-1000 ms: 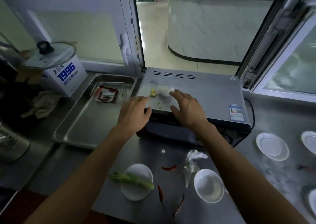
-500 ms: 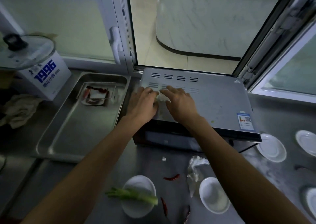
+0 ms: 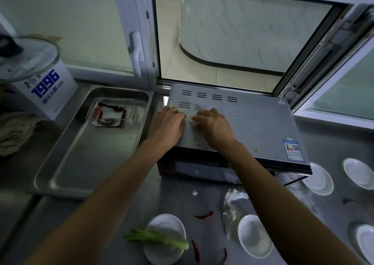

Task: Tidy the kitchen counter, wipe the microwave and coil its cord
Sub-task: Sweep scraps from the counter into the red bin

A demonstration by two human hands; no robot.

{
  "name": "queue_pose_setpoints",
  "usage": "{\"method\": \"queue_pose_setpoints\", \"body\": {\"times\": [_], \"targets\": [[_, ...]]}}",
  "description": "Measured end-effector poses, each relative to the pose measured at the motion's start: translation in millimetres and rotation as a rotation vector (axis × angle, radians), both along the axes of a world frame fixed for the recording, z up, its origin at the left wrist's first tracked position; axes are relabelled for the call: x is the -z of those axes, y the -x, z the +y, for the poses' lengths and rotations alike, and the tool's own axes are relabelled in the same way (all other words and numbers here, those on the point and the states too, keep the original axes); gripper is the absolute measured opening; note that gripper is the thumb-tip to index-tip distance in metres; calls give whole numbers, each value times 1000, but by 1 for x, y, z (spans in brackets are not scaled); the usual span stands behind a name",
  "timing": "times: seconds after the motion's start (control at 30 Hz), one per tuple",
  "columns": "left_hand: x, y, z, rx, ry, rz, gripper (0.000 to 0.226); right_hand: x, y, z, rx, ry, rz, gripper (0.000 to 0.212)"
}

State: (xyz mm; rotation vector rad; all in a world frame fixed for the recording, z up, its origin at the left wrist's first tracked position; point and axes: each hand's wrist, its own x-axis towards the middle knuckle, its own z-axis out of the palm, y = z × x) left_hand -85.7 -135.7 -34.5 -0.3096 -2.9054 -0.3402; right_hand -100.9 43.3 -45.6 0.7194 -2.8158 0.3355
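The silver microwave (image 3: pixel 255 123) stands under the open window, its top facing me. Both hands lie palm down on the left part of that top, fingertips nearly meeting. My left hand (image 3: pixel 168 125) is curled toward my right hand (image 3: pixel 214 126). A small white food scrap (image 3: pixel 191 120) shows between them at the right fingertips. Whether other scraps lie under the palms is hidden. Pale smears (image 3: pixel 197 139) and a yellow crumb (image 3: pixel 256 150) mark the top. The black cord (image 3: pixel 291 181) shows below the microwave's right front corner.
A steel tray (image 3: pixel 66 163) lies left of the microwave, beside a white box (image 3: pixel 46 90) with a glass lid (image 3: pixel 26 60) and a cloth (image 3: pixel 14 131). In front are a plate (image 3: pixel 162 222) with green onion (image 3: pixel 155 239), dried chillies (image 3: pixel 204 216), crumpled plastic (image 3: pixel 232 204), a bowl (image 3: pixel 255 236) and saucers (image 3: pixel 319 179).
Both hands slid back along the microwave top and closed in around the white scrap and small bits, which are now mostly covered. My view moved closer and slightly right.
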Motion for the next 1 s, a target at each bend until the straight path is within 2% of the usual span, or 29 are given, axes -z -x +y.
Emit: {"method": "queue_pose_setpoints", "body": {"times": [0.27,0.4,0.63,1.0], "targets": [[1,-5,-6,35,-66,42,21,5,0,2,-10,118,-39,19],[0,-9,-6,67,-74,63,16,1,-10,8,23,145,6,24],[-8,-21,12,183,-163,107,15,-9,-48,47,142,135,100,28],[-18,-51,80,466,-217,118,13,-26,-139,114,409,209,105,24]]}}
